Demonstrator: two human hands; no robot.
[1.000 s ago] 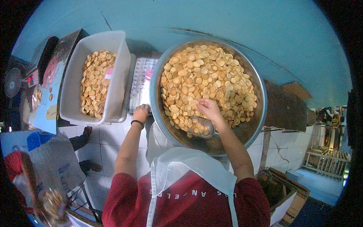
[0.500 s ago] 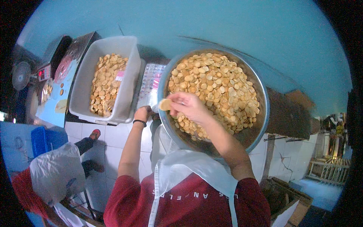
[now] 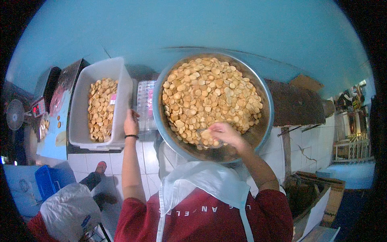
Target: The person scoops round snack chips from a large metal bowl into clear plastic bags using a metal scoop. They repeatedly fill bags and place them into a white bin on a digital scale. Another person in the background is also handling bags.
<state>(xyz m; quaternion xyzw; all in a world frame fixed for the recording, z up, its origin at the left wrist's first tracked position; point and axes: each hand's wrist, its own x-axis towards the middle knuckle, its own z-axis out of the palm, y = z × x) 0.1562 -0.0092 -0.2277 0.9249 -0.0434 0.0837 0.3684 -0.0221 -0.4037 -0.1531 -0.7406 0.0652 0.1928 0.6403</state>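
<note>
Flat, round, tan biscuits (image 3: 213, 88) heap up in a wide metal basin (image 3: 269, 117) in front of me. My right hand (image 3: 226, 135) reaches over the basin's near side, fingers pinched on a pale round biscuit (image 3: 206, 134). Just beneath the fingertips, what looks like a clear shallow dish (image 3: 210, 144) lies among the biscuits. A dark bracelet circles the wrist of my left hand (image 3: 131, 123), which is beside the right wall of a white plastic bin (image 3: 76, 121) holding more biscuits. Its fingers are partly hidden, so its grip is unclear.
Packs with pink print (image 3: 146, 99) stand between bin and basin. A weighing scale with red digits (image 3: 39, 108) and a fan (image 3: 15, 115) are at far left. Another person in an apron (image 3: 70, 209) is lower left, near a blue crate (image 3: 47, 182). Cardboard (image 3: 322, 197) lies lower right.
My right hand has moved from the basin's left rim to its near side, toward the clear dish. My left hand has shifted left to the bin's wall. The view has shifted.
</note>
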